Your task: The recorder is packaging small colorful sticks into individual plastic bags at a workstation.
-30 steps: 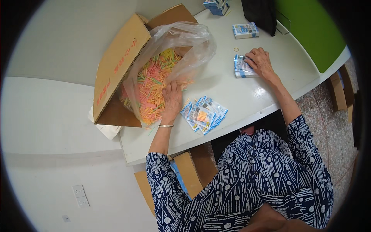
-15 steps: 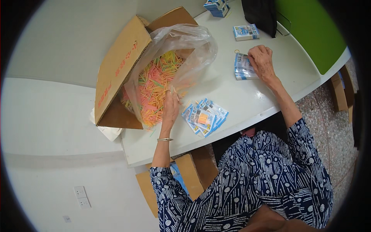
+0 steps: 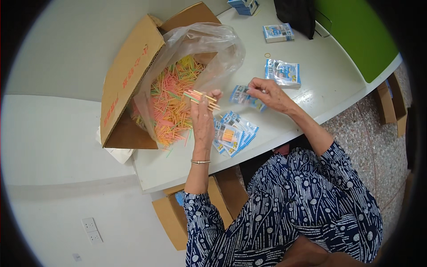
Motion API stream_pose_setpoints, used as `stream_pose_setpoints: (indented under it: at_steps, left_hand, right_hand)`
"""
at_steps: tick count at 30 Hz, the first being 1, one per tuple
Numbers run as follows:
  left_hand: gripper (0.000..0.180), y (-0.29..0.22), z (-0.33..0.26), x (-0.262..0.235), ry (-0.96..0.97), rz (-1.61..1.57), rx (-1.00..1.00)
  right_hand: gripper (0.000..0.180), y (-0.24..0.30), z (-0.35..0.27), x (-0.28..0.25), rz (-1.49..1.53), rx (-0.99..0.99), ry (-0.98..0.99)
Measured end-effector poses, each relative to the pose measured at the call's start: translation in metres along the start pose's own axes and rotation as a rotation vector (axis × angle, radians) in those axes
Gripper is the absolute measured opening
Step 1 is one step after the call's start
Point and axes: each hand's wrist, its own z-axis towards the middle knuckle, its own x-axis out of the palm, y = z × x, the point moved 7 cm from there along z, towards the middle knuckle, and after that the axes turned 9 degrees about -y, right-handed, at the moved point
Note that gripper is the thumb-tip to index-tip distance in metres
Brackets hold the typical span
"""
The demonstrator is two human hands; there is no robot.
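My left hand (image 3: 202, 122) is closed on a small bunch of thin coloured sticks (image 3: 208, 100), mostly pink, orange and pale yellow with a green one. Between the fingers of my right hand (image 3: 272, 96) is a clear packet with blue printing (image 3: 242, 95), held just right of the sticks. Left of my hands, an open cardboard box (image 3: 133, 82) lined with a clear plastic bag (image 3: 229, 44) holds a heap of such sticks (image 3: 175, 100). Several overlapping blue-and-white packets (image 3: 233, 138) lie beside my left wrist, one with orange sticks showing inside.
A stack of packets (image 3: 283, 73) lies beyond my right hand, with a rubber band (image 3: 267, 55) and another stack (image 3: 278, 33) farther back. Bundled packets (image 3: 243, 6) and a black bag (image 3: 296, 15) sit at the far edge. Below the white table (image 3: 171, 171) stands a cardboard box (image 3: 171, 218).
My left hand has come up out of the box with a bunch of sticks. My right hand has taken a packet off the stack and brought it leftward.
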Motion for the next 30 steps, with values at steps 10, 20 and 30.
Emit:
stream_pose_setpoints:
  at_steps: [10,20,30]
  left_hand:
    - [0.024,0.027,-0.011,0.014,-0.043,-0.06,-0.066]
    - [0.023,0.025,-0.013,0.011,-0.078,-0.153,-0.057]
    - [0.024,0.011,-0.008,0.007,-0.116,-0.216,0.058]
  right_hand:
    - [0.024,-0.008,-0.009,0.029,0.131,0.031,-0.02]
    - [0.033,-0.019,-0.013,0.031,0.161,0.138,0.117]
    - [0.033,-0.014,-0.015,0.033,0.128,0.115,0.22]
